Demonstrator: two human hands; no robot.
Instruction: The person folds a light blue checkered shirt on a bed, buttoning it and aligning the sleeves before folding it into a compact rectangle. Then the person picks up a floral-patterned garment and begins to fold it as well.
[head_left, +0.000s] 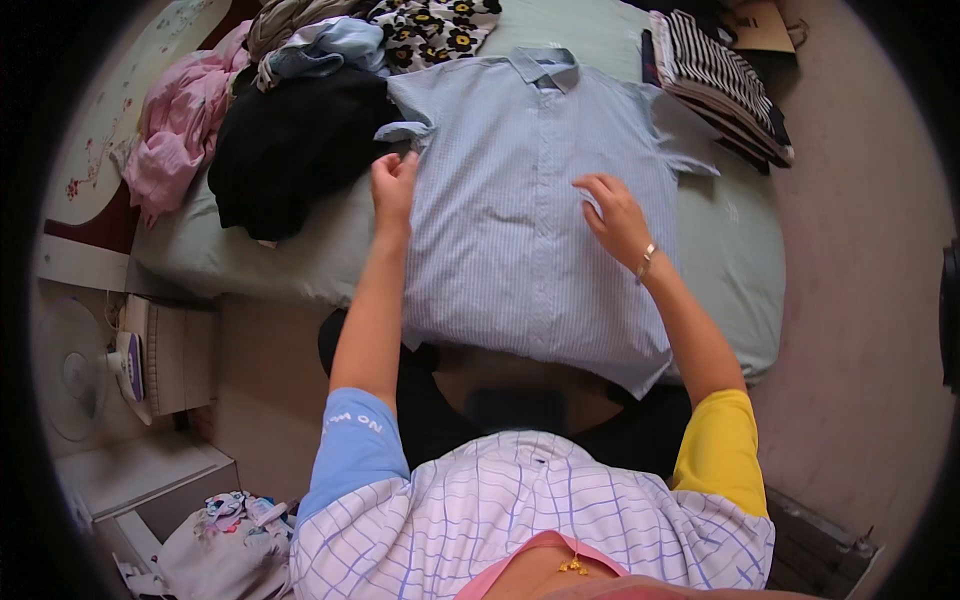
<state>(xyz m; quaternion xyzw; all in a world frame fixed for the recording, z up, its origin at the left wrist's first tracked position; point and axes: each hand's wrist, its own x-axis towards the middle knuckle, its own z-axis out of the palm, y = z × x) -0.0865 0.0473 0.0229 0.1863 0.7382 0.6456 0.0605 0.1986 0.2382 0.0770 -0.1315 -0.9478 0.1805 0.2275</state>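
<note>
A light blue striped short-sleeved shirt (487, 247) lies spread front side up on the bed, its collar away from me and its hem hanging over the near edge. My left hand (394, 184) is at the shirt's left side, just below the sleeve, with its fingers curled; whether it pinches the cloth cannot be told. Over the right half of the shirt front, my right hand (609, 210) has its fingers loosely bent and apart, holding nothing. The shirt's right sleeve (684, 139) lies partly folded over near the stacked clothes.
A black garment (300, 150), pink cloth (169, 142) and a flower-patterned garment (435, 34) are heaped on the bed (739, 277) at the left and back. Folded clothes (720, 82) are stacked at the back right. A fan (75, 367) stands at the far left.
</note>
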